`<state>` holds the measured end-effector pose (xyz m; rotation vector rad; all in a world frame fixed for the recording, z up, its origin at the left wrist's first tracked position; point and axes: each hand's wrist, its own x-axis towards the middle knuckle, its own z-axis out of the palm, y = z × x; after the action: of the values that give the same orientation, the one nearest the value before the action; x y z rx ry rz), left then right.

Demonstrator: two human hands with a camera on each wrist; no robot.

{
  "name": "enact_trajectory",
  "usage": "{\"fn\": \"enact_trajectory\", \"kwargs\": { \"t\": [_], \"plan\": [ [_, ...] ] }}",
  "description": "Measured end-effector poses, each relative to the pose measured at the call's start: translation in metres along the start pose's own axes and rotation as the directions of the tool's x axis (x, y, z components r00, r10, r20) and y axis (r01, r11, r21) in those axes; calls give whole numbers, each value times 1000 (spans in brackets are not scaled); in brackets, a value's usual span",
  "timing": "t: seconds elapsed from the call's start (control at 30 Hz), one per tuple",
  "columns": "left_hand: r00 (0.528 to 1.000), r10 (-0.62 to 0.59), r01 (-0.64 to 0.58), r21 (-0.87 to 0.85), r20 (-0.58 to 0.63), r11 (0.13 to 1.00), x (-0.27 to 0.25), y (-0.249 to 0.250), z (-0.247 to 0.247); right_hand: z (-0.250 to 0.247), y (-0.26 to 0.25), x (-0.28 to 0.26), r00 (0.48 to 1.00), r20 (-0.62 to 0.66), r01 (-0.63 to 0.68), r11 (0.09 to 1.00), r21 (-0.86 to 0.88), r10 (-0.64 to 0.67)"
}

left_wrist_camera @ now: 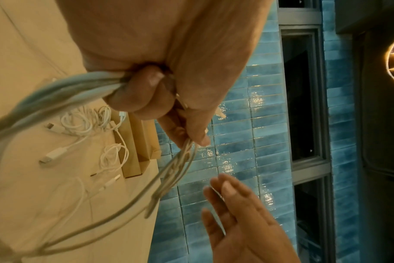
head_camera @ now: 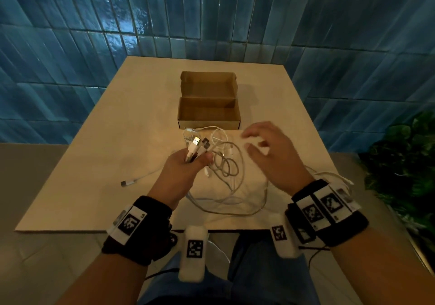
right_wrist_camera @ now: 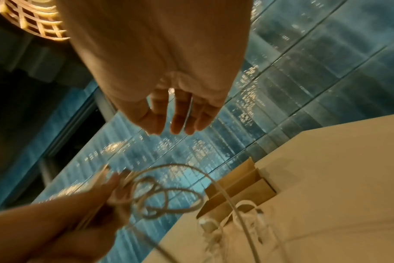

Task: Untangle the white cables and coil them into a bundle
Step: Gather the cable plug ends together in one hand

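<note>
Here my left hand (head_camera: 186,170) clenches a gathered bunch of plug ends, and the white cables (head_camera: 226,187) trail from it in loose loops toward the table's (head_camera: 98,163) near edge. I judge untangling is underway; next, my right hand (head_camera: 270,154), released and spread just right of the loops, must catch one. Farther off, more strands lie against the cardboard box (head_camera: 208,113).

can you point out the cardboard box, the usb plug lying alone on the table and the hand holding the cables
cardboard box (head_camera: 208,111): head view, inner floor of the near compartment.
usb plug (head_camera: 128,183): head view, its white body, left of the hands.
left hand (head_camera: 182,171): head view, back of the hand gripping the white cables (head_camera: 231,163).
</note>
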<state>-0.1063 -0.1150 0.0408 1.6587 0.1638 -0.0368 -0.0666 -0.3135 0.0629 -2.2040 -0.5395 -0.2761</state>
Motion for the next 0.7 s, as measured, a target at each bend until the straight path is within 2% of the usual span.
{"fn": "enact_trajectory", "kwargs": {
  "t": [0.1, 0.17, 0.33, 0.47, 0.6, 0.7],
  "plan": [
    [1000, 23, -23, -50, 11, 998, -4, 3, 9, 20, -11, -10, 983, 149, 111, 993, -39, -104],
    [999, 40, -38, -68, 25, 997, -5, 3, 13, 29, -12, -13, 976, 193, 122, 989, -79, -105],
    [998, 57, -56, -80, 3, 995, -4, 0, 9, 24, -12, -11, 980, 183, 100, 991, -92, -82],
    [997, 41, -45, -75, -59, 996, 2, -5, 5, 9, -6, -8, 992, 103, 78, 992, -102, -68],
    [992, 120, -121, -22, -51, 992, 2, -3, 10, -2, -5, -9, 991, 97, 96, 994, -59, -90],
    [981, 187, -185, 42, -45, 982, 2, -2, 16, -3, -9, -9, 994, 100, 34, 999, 26, -36]
  ]
}}
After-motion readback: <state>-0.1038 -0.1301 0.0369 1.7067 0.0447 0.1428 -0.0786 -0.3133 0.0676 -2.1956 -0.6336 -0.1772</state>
